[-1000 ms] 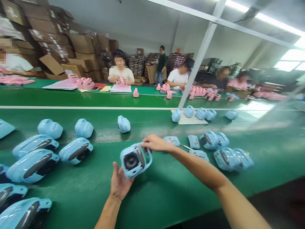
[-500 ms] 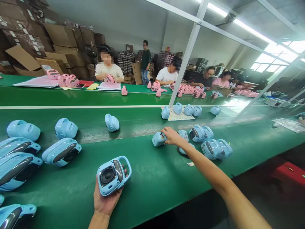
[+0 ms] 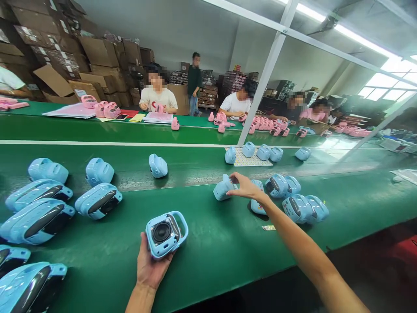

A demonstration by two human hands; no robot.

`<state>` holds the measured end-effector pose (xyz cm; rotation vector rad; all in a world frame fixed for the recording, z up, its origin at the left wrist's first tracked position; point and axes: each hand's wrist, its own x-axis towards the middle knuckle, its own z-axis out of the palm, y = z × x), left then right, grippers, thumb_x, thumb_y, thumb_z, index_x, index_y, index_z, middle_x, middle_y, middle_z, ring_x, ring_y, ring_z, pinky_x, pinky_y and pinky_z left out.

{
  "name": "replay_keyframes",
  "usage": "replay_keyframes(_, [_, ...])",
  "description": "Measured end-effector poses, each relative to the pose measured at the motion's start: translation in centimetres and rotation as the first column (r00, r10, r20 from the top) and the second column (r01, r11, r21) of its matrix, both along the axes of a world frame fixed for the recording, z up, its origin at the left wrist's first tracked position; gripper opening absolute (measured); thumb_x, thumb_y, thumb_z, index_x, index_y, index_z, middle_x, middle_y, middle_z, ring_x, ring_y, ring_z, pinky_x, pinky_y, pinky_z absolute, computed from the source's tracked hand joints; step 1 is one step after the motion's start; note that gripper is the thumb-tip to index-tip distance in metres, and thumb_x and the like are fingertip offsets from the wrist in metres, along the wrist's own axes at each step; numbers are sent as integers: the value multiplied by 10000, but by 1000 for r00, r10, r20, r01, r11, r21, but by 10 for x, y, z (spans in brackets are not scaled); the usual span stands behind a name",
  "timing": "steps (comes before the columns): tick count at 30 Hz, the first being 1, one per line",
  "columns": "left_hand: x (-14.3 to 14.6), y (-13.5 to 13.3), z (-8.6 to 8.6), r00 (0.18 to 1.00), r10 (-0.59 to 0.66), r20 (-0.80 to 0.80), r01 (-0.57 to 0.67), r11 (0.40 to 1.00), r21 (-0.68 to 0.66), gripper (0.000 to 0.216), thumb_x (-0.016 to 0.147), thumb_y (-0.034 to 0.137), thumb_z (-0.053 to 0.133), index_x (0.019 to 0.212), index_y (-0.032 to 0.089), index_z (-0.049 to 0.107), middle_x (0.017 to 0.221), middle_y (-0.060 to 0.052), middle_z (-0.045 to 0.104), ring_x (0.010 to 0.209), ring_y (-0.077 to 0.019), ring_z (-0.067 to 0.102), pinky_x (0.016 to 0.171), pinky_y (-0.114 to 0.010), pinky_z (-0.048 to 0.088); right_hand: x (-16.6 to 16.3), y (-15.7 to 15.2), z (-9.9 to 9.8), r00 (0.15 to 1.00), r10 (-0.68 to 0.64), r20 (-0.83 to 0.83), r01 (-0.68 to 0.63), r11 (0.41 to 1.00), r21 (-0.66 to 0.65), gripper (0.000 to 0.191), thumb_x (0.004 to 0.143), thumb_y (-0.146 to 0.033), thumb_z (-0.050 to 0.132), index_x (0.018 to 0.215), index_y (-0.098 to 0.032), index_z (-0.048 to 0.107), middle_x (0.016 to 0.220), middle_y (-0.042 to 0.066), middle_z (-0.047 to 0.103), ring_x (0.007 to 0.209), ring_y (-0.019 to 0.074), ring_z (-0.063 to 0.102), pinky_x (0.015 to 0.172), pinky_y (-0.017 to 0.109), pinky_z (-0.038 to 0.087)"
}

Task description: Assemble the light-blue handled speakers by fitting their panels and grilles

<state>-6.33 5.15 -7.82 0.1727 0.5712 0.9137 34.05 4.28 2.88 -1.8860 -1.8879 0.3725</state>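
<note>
On my left hand (image 3: 153,267) rests a light blue speaker housing (image 3: 164,232) with a round black speaker cone facing up and a loop handle on its right side. My fingers wrap under and around it, above the green surface. Out ahead, my right hand (image 3: 243,184) pinches the right side of a blue plastic casing (image 3: 223,188), thumb below and fingers above. That casing stands tilted on the bench. Just right of my right wrist, another blue casing (image 3: 258,206) is partly covered by my forearm.
Several blue casings (image 3: 48,221) with dark panels line the left side. More blue casings (image 3: 298,208) stand at right, near a small sticker strip (image 3: 269,228). A white dotted sheet (image 3: 257,161) lies under a slanted post (image 3: 267,71). Across the line, people sit among pink casings (image 3: 112,110).
My right hand has turned the far casing, so its printed side no longer shows and it stands more upright. The left hand still holds the speaker housing. The view has shifted left.
</note>
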Motion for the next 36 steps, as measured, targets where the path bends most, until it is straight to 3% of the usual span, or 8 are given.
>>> replay_keyframes(3, [11, -6, 13, 980, 125, -156, -136, 989, -62, 454, 909, 518, 648, 1302, 291, 650, 1087, -77, 789, 1032, -304, 742, 932, -524, 588, -50, -13, -6, 858, 59, -510, -108, 992, -68, 525, 796, -529, 748, 1162, -187, 590, 1070, 63, 697, 960, 218, 683, 869, 366, 550])
replay_keyframes(5, [20, -13, 24, 944, 186, -274, -201, 979, -27, 467, 832, 383, 774, 1269, 282, 642, 1092, -51, 773, 976, -257, 742, 878, -438, 611, -93, -22, -11, 738, 86, -669, -204, 974, -99, 547, 792, -564, 746, 1172, -190, 623, 1094, 63, 695, 946, 212, 682, 869, 363, 552])
replay_keyframes(8, [28, -23, 38, 892, 247, -377, -200, 966, 162, 662, 685, 342, 899, 1275, 302, 602, 1164, -20, 731, 989, -214, 717, 833, -320, 601, -154, -33, -18, 736, 88, -672, -226, 967, -120, 695, 742, -571, 805, 1310, -224, 605, 1107, 65, 674, 847, 192, 662, 790, 356, 570])
replay_keyframes(13, [23, -36, 48, 862, 230, -452, -116, 957, 267, 858, 587, 421, 943, 1329, 319, 523, 1130, -16, 708, 983, -221, 697, 763, -271, 581, -213, -38, -21, 901, 109, -419, -151, 986, -69, 743, 764, -580, 796, 1398, -255, 583, 1075, 91, 641, 892, 244, 648, 804, 407, 575])
replay_keyframes(19, [17, -37, 50, 883, 189, -430, -100, 970, 222, 867, 625, 376, 913, 1384, 308, 500, 1102, -15, 711, 939, -214, 696, 773, -286, 581, -225, -44, -16, 962, 190, -198, -199, 979, -31, 869, 791, -649, 740, 1523, -281, 449, 1226, 146, 602, 991, 311, 650, 897, 500, 563])
replay_keyframes(25, [10, -37, 53, 953, 113, -280, -84, 990, 111, 708, 676, 366, 854, 1325, 266, 589, 1214, -69, 724, 1139, -326, 676, 938, -443, 581, -210, -47, -19, 792, 570, -217, -536, 820, 200, 1171, 684, -624, 849, 1617, -271, 236, 1631, 192, 288, 1520, 390, 279, 1203, 571, 332])
replay_keyframes(28, [6, -38, 53, 957, 88, -277, -61, 992, 106, 666, 674, 361, 853, 1289, 249, 625, 1177, -74, 741, 1188, -357, 657, 994, -486, 558, -206, -43, -25, 730, 643, -233, -592, 765, 253, 1066, 751, -577, 825, 1610, -303, 256, 1650, 169, 295, 1532, 360, 282, 1216, 572, 309])
replay_keyframes(36, [1, -43, 52, 950, 101, -294, -36, 975, 218, 788, 603, 428, 926, 1305, 260, 611, 1250, -99, 721, 1234, -387, 627, 1011, -491, 542, -205, -41, -25, 736, 649, -193, -590, 754, 288, 1015, 714, -599, 844, 1568, -317, 372, 1590, 170, 404, 1438, 368, 390, 1152, 601, 371])
